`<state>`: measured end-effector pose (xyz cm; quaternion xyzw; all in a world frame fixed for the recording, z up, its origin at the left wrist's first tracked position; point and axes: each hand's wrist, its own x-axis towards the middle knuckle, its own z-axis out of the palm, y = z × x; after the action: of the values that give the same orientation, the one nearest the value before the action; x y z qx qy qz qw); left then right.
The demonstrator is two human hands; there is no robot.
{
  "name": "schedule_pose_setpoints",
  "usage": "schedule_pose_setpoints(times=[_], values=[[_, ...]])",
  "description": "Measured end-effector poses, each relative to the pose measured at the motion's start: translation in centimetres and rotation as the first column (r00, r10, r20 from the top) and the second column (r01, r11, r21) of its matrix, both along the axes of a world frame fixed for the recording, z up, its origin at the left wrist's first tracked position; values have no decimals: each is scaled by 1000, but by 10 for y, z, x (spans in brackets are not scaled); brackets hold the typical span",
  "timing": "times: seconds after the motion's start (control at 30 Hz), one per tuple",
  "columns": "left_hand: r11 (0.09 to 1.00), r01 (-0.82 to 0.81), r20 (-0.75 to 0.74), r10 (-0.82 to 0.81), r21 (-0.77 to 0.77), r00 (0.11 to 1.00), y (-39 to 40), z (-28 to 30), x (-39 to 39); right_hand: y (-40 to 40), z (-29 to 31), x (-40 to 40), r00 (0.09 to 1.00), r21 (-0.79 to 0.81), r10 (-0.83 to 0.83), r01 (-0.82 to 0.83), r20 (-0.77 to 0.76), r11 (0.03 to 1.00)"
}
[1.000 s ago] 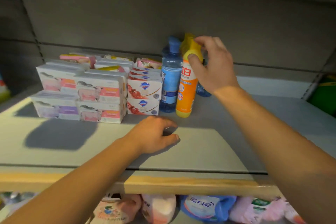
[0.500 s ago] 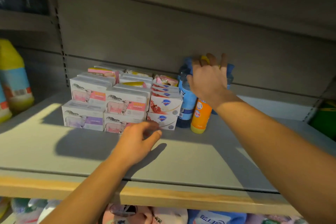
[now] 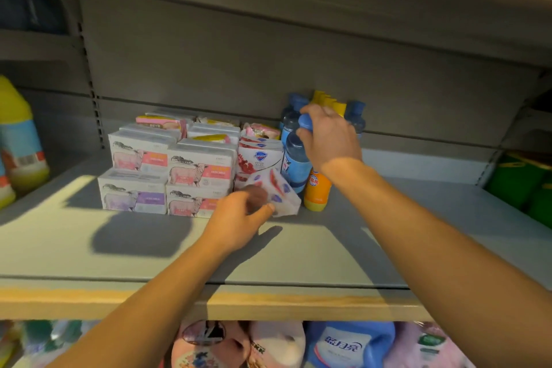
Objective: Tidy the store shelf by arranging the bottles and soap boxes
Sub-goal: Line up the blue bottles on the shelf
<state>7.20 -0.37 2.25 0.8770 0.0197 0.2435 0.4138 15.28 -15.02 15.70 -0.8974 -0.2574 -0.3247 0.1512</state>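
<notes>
My right hand (image 3: 330, 137) grips the blue cap of a blue bottle (image 3: 295, 160) standing next to an orange bottle (image 3: 317, 191). More blue and yellow capped bottles (image 3: 352, 112) stand behind them against the back panel. My left hand (image 3: 239, 218) pinches a white soap box with red and blue print (image 3: 279, 193), tilted and blurred at the foot of the white soap box stack (image 3: 260, 155). Left of it sit stacked sheep-print soap boxes (image 3: 167, 173) in two layers.
The grey shelf board (image 3: 328, 251) has a wooden front edge (image 3: 268, 300). A yellow jug (image 3: 21, 143) stands in the left bay, green containers (image 3: 525, 182) in the right bay. Pouches and a blue refill bag (image 3: 346, 343) fill the shelf below.
My right hand moved from the yellow cap to the front blue bottle's cap. My left hand reached forward from the shelf board and took hold of the lower white soap box, tilting it out.
</notes>
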Motion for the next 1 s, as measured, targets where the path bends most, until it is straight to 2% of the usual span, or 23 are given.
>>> schedule_pose_setpoints(times=[0.1, 0.33, 0.47, 0.57, 0.8, 0.9, 1.0], values=[[997, -34, 19, 36, -73, 999, -9, 3, 11, -3, -1, -4, 1000, 21, -1, 2, -21, 1000], [997, -14, 20, 16, -72, 1000, -15, -1, 10, -17, -5, -10, 993, 103, 74, -64, -96, 993], [996, 0, 21, 2, -92, 1000, -18, -1, 9, -24, -6, -24, 974, 211, 219, -225, 51, 951], [997, -11, -10, 11, -72, 1000, -19, 0, 10, -29, 6, -34, 954, 253, 253, -288, 162, 924], [991, 7, 0, -7, -131, 1000, -18, 5, 6, -37, 26, -49, 934, 324, 312, -354, 176, 878], [978, 69, 117, -46, -196, 992, -15, 15, -1, -41, 36, -51, 926, 413, 337, -377, 171, 829], [948, 223, 160, -190, -226, 969, -20, 25, -12, -43, 44, -49, 919, 548, 386, -365, 82, 752]])
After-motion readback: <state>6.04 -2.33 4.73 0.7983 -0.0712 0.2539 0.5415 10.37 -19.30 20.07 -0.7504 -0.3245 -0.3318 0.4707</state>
